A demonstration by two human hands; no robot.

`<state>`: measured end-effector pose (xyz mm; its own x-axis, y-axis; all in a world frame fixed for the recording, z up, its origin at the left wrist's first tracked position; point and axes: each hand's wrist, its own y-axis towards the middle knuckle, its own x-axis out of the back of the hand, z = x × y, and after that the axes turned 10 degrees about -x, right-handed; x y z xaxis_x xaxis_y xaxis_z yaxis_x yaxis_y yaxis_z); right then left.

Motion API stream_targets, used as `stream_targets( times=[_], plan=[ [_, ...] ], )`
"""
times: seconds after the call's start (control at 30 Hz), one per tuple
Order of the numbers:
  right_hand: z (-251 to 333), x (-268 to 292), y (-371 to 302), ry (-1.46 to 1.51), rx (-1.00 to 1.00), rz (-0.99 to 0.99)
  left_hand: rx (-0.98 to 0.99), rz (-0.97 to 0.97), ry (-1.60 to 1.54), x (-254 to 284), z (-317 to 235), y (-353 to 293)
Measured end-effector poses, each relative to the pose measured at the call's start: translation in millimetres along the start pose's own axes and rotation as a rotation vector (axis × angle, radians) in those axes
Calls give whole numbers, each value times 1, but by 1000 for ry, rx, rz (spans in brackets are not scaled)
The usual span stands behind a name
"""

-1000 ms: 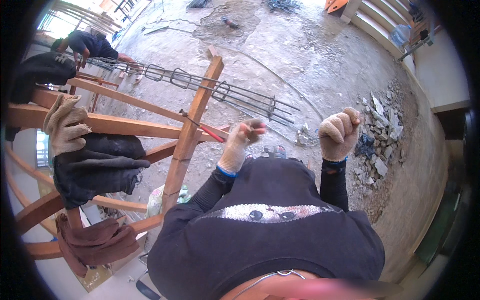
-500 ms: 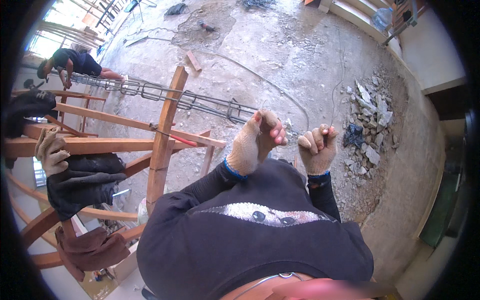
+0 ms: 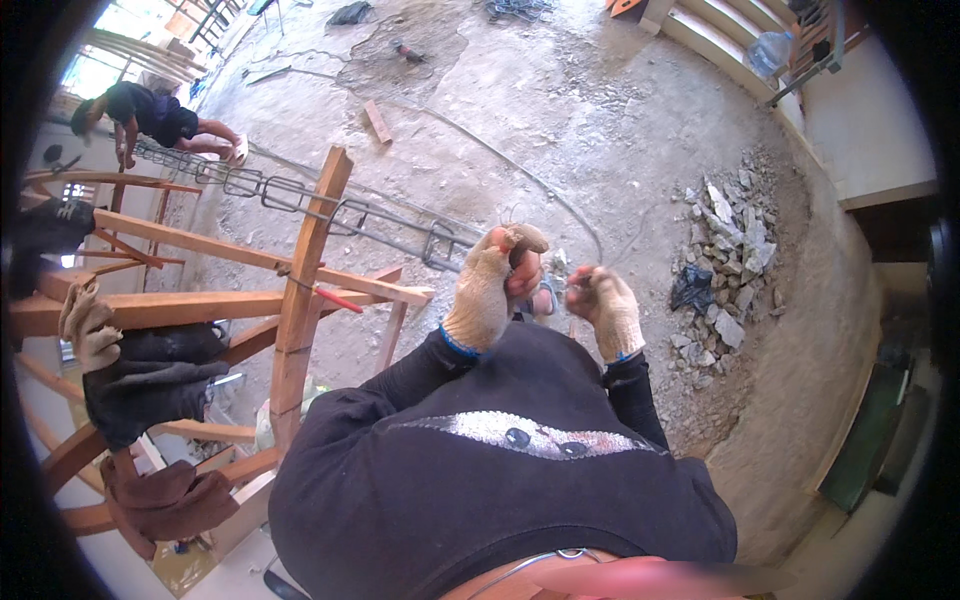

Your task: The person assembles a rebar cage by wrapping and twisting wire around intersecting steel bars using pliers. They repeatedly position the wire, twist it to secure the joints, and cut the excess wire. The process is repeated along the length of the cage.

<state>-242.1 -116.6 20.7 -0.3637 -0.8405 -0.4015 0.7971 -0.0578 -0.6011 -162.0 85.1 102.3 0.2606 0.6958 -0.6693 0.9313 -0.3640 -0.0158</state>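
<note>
My left hand [image 3: 492, 285], in a beige knit glove with bare fingertips, is raised before my chest. Its thumb and forefinger pinch a thin wire, with fine ends poking up above the fingers. Beside it on the right, slightly lower, my right hand [image 3: 608, 312] wears a matching glove. Those fingers are curled in a pinch, and a faint wire seems to lead up from them. The two hands are close but apart. Just beyond the left hand ends a long steel rebar cage [image 3: 345, 215], which stretches away to the far left, resting across a wooden frame.
A wooden frame with an upright post [image 3: 312, 270] stands left, a red-handled tool [image 3: 338, 300] on it. Gloves [image 3: 88, 325] and dark cloth [image 3: 160, 385] hang there. A co-worker [image 3: 155, 115] bends over the cage's far end. Rubble [image 3: 735, 245] and a black plastic bag [image 3: 692, 288] lie right.
My right hand has moved left and down, nearer my left hand. The long wire that rose from it is now hardly visible. The co-worker's legs have shifted, and my view has turned slightly.
</note>
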Motion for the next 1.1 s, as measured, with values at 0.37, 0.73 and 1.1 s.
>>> stream_targets(
  times=[0.37,0.73,1.1],
  plan=[
    [155,-45,19,-550,214,120,-289,103,540,-12,31,82],
    [189,-52,72,-582,31,211,-341,122,637,-13,48,114],
    [212,-69,105,-206,-314,449,-303,48,648,-10,36,124]
  ],
)
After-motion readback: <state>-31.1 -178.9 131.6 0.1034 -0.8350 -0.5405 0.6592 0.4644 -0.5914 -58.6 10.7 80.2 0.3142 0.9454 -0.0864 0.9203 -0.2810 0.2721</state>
